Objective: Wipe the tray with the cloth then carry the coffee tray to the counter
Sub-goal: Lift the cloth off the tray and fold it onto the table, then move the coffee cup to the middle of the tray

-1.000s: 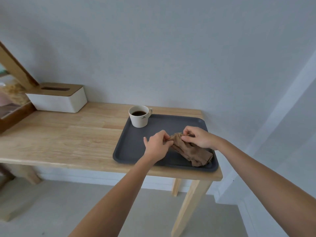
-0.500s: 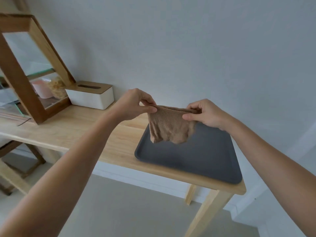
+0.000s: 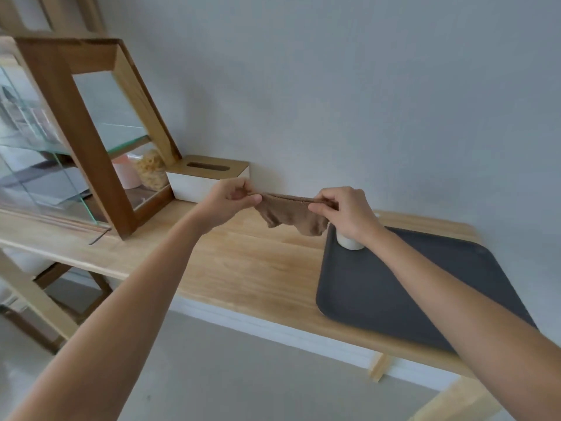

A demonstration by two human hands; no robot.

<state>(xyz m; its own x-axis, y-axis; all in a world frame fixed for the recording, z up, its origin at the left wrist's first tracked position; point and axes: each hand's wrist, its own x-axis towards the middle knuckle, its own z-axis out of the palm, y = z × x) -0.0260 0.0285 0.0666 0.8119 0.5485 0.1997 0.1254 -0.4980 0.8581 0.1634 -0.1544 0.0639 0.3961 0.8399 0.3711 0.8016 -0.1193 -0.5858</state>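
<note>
A light wooden table (image 3: 249,265) carries a dark grey tray (image 3: 425,287) at its right end. Above the table, left hand (image 3: 226,205) and right hand (image 3: 346,212) each pinch a top corner of a hanging brown cloth (image 3: 291,215), both grips clenched. A white cup (image 3: 349,241) sits in the tray's far left corner.

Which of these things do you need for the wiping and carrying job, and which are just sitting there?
For the job:
- brown cloth, stretched between the left hand and right hand
- dark tray on the wooden table
- white cup on the tray, mostly hidden by the right hand

Just sitting there:
- tissue box
- glass cabinet with jars inside
</note>
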